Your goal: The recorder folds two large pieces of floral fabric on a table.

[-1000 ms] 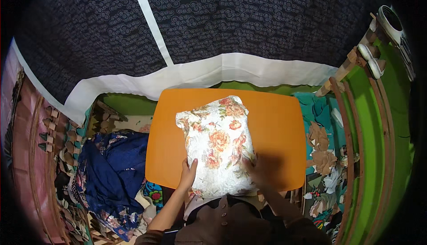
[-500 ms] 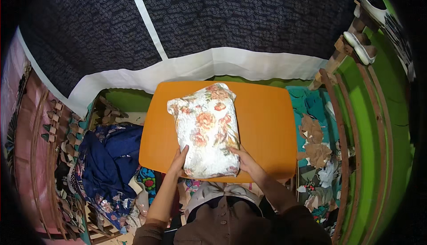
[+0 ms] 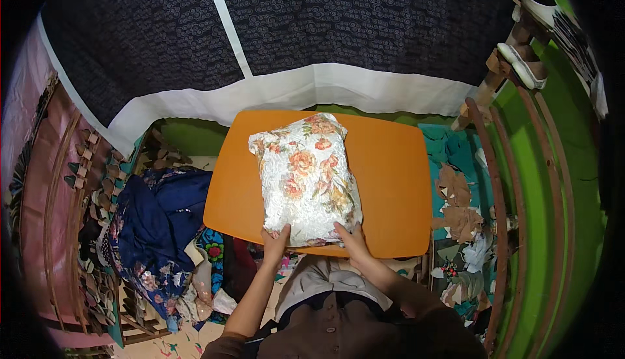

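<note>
A white, crinkled piece of floral cloth (image 3: pixel 303 176) with orange roses lies folded into a thick, roughly rectangular bundle on the orange table (image 3: pixel 394 189). At its near left corner, my left hand (image 3: pixel 276 242) grips the cloth with the thumb on top. My right hand (image 3: pixel 353 242) holds the near right corner in the same way, its thumb also over the top. The fingers under the bundle are hidden on both sides. The bundle's near end lies close to the table's front edge.
Heaped dark blue fabric (image 3: pixel 159 219) lies left of the table, beside racks of shoes (image 3: pixel 88 163). On the right are brown cloth scraps (image 3: pixel 456 186) on a teal surface and wooden rails (image 3: pixel 553 163). A dark patterned curtain (image 3: pixel 364 27) hangs behind.
Both hands have slid from the bundle's sides to its near corners. The bundle's near end has shifted slightly right. The whole view has also moved a little.
</note>
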